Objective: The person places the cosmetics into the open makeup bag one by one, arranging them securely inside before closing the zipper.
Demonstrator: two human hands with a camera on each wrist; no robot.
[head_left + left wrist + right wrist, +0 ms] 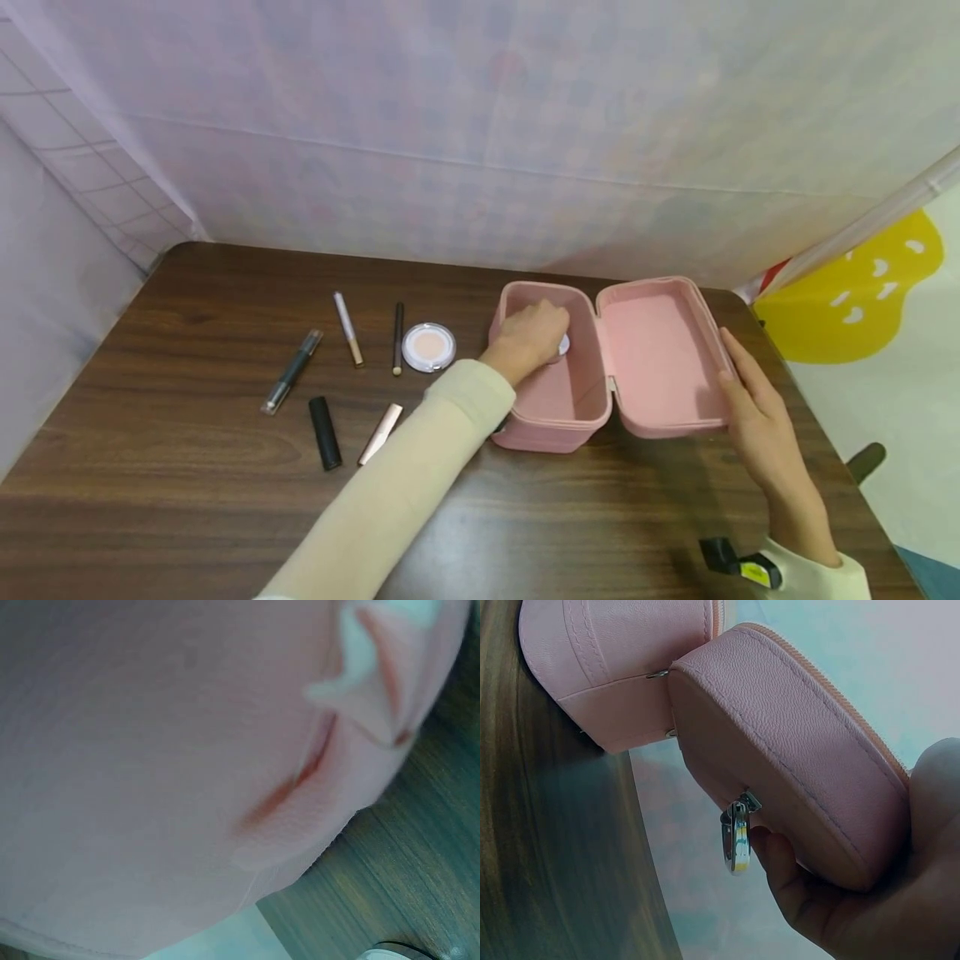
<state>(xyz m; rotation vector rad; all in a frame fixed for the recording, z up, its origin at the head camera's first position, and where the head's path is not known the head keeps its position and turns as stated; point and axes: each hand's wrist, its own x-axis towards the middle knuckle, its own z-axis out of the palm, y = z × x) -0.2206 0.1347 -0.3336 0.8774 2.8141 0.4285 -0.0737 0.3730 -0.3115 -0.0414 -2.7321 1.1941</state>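
Observation:
A pink zippered cosmetic case (551,437) stands unfolded on the table, its lid (660,358) swung out to the right. My left hand (534,331) reaches down inside the box part, fingers curled about a small round white item (563,345) that is mostly hidden by the hand. At the lid's outer edge my right hand (761,417) grips it, thumb on the rim and fingers behind. From the right wrist, the lid's outer side (802,735) shows with a metal ring clasp (737,832). Blurred pink case wall (150,787) fills most of the left wrist view.
Left of the case lie a round compact (429,347), a thin dark pencil (398,337), a white-and-gold pen (348,329), a double-ended dark stick (292,372), a black tube (325,433) and a rose-gold tube (381,434). A pale curtain (480,142) hangs behind the table.

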